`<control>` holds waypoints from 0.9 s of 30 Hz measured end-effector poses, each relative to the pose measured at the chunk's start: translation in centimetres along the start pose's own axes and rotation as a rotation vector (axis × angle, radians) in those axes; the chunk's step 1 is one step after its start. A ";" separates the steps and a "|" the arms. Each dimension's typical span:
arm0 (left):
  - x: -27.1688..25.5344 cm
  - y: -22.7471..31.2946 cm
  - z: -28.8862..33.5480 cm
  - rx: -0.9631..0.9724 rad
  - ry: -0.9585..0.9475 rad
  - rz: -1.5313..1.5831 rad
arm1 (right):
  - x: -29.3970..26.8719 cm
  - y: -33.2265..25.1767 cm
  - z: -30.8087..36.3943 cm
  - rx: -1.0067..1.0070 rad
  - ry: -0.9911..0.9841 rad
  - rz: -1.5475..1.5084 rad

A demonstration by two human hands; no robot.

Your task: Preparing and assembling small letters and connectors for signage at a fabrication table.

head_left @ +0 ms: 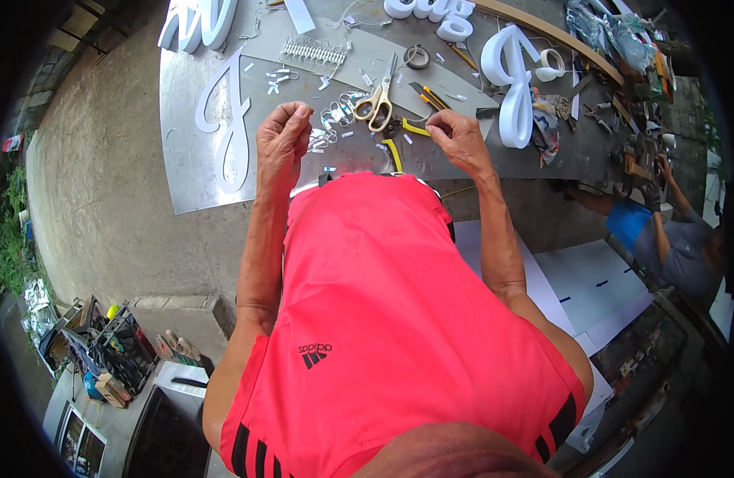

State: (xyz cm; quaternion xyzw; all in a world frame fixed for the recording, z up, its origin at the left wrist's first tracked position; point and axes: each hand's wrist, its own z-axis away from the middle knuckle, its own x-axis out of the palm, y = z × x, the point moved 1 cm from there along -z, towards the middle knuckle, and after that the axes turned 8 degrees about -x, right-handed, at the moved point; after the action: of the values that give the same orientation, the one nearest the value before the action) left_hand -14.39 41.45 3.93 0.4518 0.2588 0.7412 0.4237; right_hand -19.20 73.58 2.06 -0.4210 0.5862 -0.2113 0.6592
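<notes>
My left hand (282,145) is raised over the near edge of the metal table, thumb and fingers pinched together. My right hand (466,143) is also closed in a pinch, to the right of yellow-handled pliers (393,142). Whatever either hand holds is too small to make out. Between the hands lie small white LED modules on looped wire (335,118) and scissors (375,105) with cream handles. Yellow-and-black utility knives (432,97) rest beyond the pliers. A flat white script letter (238,131) lies left of my left hand; a thick white letter (514,84) is right of my right hand.
More white letters (431,9) lie along the far side of the metal table (185,151). A dark tape roll (416,56) and a pale tape roll (551,64) are on it. At right, another person (674,247) works beside white sheets (594,279). Crates (116,346) stand lower left.
</notes>
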 end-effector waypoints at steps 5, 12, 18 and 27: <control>-1.2 -0.8 -1.6 0.024 -0.028 0.071 | 4.9 1.7 3.4 -0.050 -0.062 0.165; -3.5 0.0 -2.6 0.028 0.017 0.077 | 7.0 3.4 3.1 -0.125 -0.036 0.230; -4.3 -0.1 -3.0 0.007 0.024 0.042 | 5.8 2.8 2.2 0.012 -0.048 0.123; -7.0 -2.2 -3.6 0.066 -0.011 -0.088 | 0.3 9.5 -1.5 0.132 0.397 0.574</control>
State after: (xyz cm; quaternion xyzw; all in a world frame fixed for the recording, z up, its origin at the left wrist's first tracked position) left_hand -15.15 36.55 -2.53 0.4576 0.3002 0.7106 0.4421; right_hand -22.56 78.20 -5.70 -0.1462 0.7824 -0.1326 0.5906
